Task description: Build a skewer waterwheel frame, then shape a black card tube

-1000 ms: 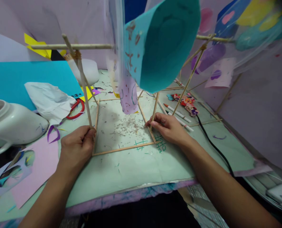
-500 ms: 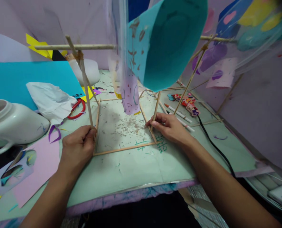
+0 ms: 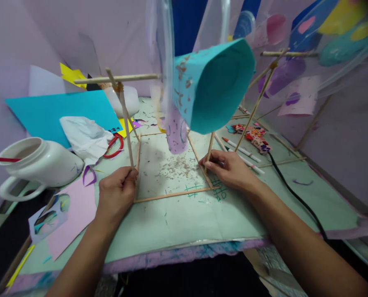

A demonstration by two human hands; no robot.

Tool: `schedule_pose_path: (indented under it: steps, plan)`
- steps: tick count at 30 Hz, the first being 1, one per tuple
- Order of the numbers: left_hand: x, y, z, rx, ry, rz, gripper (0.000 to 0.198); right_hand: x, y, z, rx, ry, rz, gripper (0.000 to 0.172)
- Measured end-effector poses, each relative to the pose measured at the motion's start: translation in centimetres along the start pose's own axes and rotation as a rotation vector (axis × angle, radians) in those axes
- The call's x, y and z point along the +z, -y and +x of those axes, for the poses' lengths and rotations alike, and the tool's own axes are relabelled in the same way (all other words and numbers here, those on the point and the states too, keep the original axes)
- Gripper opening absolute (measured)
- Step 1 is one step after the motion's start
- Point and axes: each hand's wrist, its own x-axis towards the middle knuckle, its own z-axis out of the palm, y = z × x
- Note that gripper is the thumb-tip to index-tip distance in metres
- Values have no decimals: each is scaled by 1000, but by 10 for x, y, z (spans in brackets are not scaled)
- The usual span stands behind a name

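A frame of thin wooden sticks [image 3: 171, 195] stands on the table, its upright legs joined near the top to a crossbar [image 3: 131, 77]. My left hand [image 3: 118, 186] is closed around the foot of the left leg. With fingertips and thumb, my right hand [image 3: 225, 167] pinches the lower part of the right leg [image 3: 210, 148]. From above, a turquoise paper cup shape [image 3: 188, 97] with brown marks hangs between the legs, in front of clear plastic [image 3: 168, 45]. Below it hangs a lilac paper tube [image 3: 176, 138] with drawn lines.
On the left lie a white jug [image 3: 52, 165], a crumpled tissue [image 3: 87, 138], red-handled scissors [image 3: 117, 146], blue card [image 3: 62, 113] and pink paper [image 3: 75, 214]. Markers [image 3: 245, 153], a glue gun [image 3: 258, 138] with a black cable [image 3: 292, 192] and another stick frame [image 3: 259, 97] are on the right.
The view has shifted, so most things appear further right and lower. The turquoise paper shape has swung and hangs differently. Both hands keep their hold on the sticks.
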Motion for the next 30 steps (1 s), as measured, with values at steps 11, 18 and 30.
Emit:
schedule_pose_path:
  steps: [11, 18, 30]
  plan:
    - [-1, -2, -1, 30, -4, 23, 25, 1, -1, -2, -12, -16, 2, 19]
    - [-4, -2, -1, 13, 2, -30, 26, 2, 3, -3, -14, -49, 70, 18]
    - [-5, -3, -1, 31, 3, -88, 22, 4, 11, 0, -42, -132, 96, 15]
